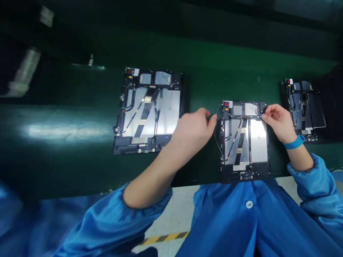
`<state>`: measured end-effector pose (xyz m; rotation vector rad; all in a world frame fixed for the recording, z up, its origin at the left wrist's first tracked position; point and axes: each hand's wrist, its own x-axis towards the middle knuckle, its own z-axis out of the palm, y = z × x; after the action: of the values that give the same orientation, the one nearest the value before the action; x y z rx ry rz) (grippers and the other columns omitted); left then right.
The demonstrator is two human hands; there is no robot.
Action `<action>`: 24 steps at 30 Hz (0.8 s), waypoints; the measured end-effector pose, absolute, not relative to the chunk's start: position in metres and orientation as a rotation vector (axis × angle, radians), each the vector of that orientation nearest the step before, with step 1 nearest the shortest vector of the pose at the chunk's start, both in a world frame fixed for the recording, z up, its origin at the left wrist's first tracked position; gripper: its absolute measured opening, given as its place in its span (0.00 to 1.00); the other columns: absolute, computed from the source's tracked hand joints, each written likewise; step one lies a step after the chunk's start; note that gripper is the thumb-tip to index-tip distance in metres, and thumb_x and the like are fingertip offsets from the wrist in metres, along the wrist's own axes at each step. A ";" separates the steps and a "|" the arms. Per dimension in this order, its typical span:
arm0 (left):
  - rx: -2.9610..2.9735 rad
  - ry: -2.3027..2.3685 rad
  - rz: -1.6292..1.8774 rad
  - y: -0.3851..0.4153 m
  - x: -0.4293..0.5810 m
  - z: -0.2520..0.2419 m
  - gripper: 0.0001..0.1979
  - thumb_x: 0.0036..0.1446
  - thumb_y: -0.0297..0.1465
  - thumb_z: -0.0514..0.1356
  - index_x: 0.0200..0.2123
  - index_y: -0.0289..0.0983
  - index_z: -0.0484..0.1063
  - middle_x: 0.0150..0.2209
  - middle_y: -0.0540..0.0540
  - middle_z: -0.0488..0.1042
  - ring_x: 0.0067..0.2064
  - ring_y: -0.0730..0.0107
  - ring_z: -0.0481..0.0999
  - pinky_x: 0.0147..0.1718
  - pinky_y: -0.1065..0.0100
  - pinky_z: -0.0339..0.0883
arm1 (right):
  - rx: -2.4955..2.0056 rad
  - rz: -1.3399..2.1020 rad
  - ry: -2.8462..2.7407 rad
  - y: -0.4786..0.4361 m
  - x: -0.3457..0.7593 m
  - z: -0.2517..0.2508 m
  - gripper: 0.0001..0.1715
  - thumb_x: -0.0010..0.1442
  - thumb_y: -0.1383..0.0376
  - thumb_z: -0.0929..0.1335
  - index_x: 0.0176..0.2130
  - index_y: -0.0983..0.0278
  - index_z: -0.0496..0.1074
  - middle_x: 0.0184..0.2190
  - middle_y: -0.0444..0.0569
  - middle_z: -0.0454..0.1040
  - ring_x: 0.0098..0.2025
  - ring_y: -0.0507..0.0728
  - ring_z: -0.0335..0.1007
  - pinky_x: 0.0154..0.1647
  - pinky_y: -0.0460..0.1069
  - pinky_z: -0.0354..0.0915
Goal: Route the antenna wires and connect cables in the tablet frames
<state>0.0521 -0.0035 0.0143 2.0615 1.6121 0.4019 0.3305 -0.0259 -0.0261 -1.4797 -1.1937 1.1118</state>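
An opened tablet (258, 139) lies near the front edge of the green bench, its battery plates and black flat cables exposed. A thin loose wire (216, 137) bows out from its left side. My left hand (194, 128) is curled just left of the tablet, thumb tip close to the wire's upper part; whether the wire is pinched cannot be made out. At the tablet's upper right corner, the thumb and finger of my right hand (280, 121) come together, hiding whatever lies between them. A blue band (294, 142) circles the right wrist.
To the left lies another opened tablet (167, 110), partly behind my left hand. A third opened tablet (304, 109) is beyond my right hand, beside a dark shape at the right edge. The bench (66, 160) has its front edge close to my blue coat (227, 221).
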 end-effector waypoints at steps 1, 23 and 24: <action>2.009 1.587 0.346 -0.007 0.047 0.011 0.13 0.64 0.39 0.56 0.32 0.38 0.75 0.21 0.47 0.73 0.25 0.61 0.75 0.28 0.64 0.67 | -1.483 1.100 -1.200 -0.025 0.331 -0.026 0.15 0.47 0.61 0.74 0.34 0.59 0.68 0.30 0.40 0.69 0.33 0.52 0.66 0.37 0.49 0.66; 1.367 1.206 0.671 -0.071 0.046 0.007 0.15 0.60 0.32 0.63 0.50 0.39 0.69 0.35 0.50 0.71 0.33 0.72 0.72 0.33 0.69 0.70 | -1.084 1.256 -2.345 -0.042 0.263 0.029 0.08 0.59 0.73 0.71 0.32 0.60 0.74 0.26 0.40 0.74 0.28 0.51 0.68 0.35 0.46 0.61; 1.318 1.190 0.633 -0.074 0.046 0.001 0.16 0.58 0.32 0.64 0.49 0.39 0.67 0.36 0.51 0.69 0.33 0.73 0.72 0.33 0.69 0.70 | -1.071 1.224 -2.359 -0.040 0.264 0.029 0.08 0.59 0.73 0.71 0.32 0.60 0.74 0.27 0.41 0.75 0.30 0.52 0.69 0.35 0.47 0.62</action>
<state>0.0462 -0.0738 0.0014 1.3182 1.1896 0.6326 0.2635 -0.0398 0.0291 -1.0707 -2.3595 1.2237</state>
